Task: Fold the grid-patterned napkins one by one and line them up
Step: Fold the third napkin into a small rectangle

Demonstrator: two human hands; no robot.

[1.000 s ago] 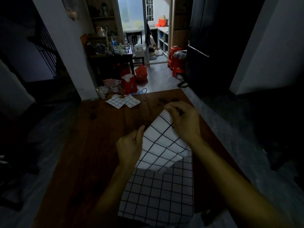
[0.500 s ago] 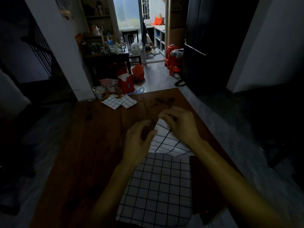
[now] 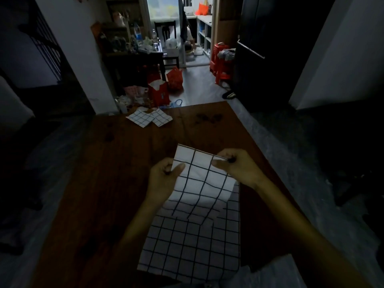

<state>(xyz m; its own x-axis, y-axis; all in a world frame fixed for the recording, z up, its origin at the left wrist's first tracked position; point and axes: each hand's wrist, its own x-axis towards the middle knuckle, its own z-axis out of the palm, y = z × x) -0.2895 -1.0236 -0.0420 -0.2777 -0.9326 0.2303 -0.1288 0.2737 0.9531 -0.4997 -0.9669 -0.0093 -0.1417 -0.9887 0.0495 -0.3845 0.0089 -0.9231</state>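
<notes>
A dark wooden table (image 3: 116,183) carries a stack of grid-patterned napkins (image 3: 191,250) at its near edge. Above the stack, one napkin (image 3: 199,183) is held up: the left hand (image 3: 164,179) pinches its left edge, the right hand (image 3: 236,167) pinches its upper right corner. Two folded napkins (image 3: 149,119) lie side by side at the far edge. No writing is legible.

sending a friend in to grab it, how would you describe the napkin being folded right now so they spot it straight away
On the brown wooden table, look at the near end. The napkin there is lifted off a flat napkin pile, pinched by the left hand and right hand, unlike the two folded ones at the far edge.
</notes>
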